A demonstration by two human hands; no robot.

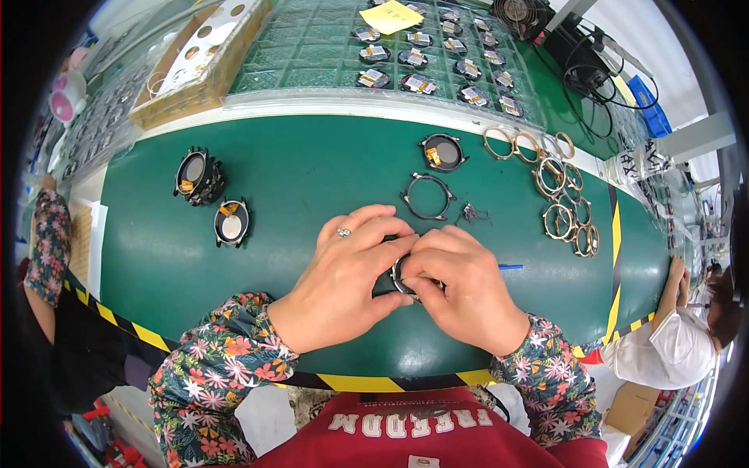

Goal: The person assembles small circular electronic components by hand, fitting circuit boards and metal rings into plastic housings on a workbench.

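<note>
Close to the table's near edge, my left hand (342,273) and my right hand (466,287) meet over a small round watch case (396,274). The left fingers and thumb grip it from the left side. Bent fingers and the thumb of the right hand press at its rim, and they cover much of it. Just beyond the hands lies a bare black watch frame (407,195). Small dark bits (473,213) are heaped beside that frame. Farther back is a black watch case (443,152) with an orange flex strip. A thin blue stick (511,267) lies right of my right hand.
Stacked watch cases (199,178) and a single one (232,224) lie at left. Gold and silver rings (537,179) cluster at right. Behind are a clear tray (304,66) of round watch modules and a cardboard box (168,109). Other people sit at both sides.
</note>
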